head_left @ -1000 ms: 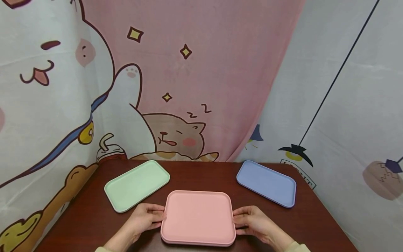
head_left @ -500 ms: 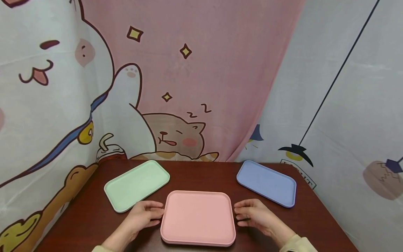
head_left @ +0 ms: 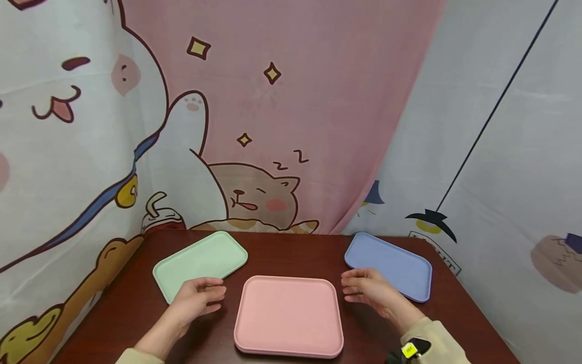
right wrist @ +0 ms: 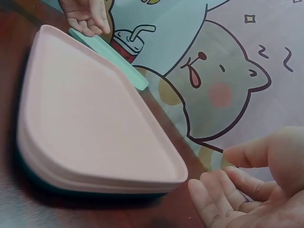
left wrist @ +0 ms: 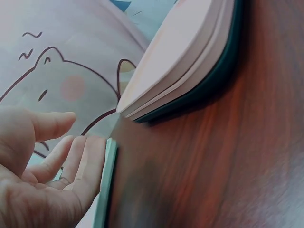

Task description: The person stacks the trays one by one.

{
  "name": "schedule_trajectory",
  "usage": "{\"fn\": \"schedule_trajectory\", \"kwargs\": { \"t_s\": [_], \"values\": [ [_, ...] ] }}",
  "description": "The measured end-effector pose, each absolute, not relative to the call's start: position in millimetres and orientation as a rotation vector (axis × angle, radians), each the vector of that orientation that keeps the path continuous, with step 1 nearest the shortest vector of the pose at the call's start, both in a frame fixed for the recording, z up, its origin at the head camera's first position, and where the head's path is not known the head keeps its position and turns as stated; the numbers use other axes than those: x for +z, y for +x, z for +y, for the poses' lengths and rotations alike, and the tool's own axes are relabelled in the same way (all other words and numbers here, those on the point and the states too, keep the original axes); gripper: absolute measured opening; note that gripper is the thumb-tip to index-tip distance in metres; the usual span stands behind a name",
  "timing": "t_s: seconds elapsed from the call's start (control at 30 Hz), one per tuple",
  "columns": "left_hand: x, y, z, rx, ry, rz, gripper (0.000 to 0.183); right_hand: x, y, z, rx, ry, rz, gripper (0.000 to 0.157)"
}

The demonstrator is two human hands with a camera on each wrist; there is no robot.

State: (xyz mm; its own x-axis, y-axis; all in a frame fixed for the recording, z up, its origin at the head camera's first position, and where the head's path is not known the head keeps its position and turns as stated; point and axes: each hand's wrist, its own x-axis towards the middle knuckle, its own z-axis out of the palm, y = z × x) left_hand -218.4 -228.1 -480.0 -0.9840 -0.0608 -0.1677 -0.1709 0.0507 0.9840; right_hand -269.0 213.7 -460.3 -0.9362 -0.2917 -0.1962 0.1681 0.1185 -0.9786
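**Left hand (head_left: pixel 196 299) and right hand (head_left: pixel 369 290) hold nothing, either side of pink tray (head_left: pixel 289 313)**

Left hand: fingers relaxed and slightly bent, thumb apart, palm turned inward; nothing gripped. It stands apart from the pink tray. In the head view it covers the near corner of the green tray (head_left: pixel 200 262); contact with that tray cannot be determined.

Right hand: similar posture, fingers loosely extended, nothing gripped, also apart from the pink tray. In the head view it overlaps the near edge of the blue tray (head_left: pixel 394 265); contact cannot be determined here either.

The pink tray lies flat between the hands at the near side of the table (head_left: pixel 295 253). The left wrist view shows a second pink rim (left wrist: pixel 213 52) directly beneath it and a dark green layer (left wrist: pixel 227 61) at the bottom.

The green tray lies at an angle beyond the left hand; the blue tray is angled the opposite way beyond the right.

Cream sleeves (head_left: pixel 438 349) cover both forearms. A dark device (head_left: pixel 423 345) with a yellow label (head_left: pixel 409 350) sits at the right wrist.

Behind the table hangs a printed cloth (head_left: pixel 327 101) bearing a sleeping brown cat (head_left: pixel 256 194).
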Motion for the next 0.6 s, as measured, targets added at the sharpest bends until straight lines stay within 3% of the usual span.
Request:
{"fn": "schedule_trajectory", "kwargs": {
  "t_s": [0.6],
  "values": [
    [-474.7,-216.0,-294.2,2.151,-0.373,2.249,0.053,-456.2,-332.4,178.0,-1.904,-0.045,2.141,0.03]
  ]
}}
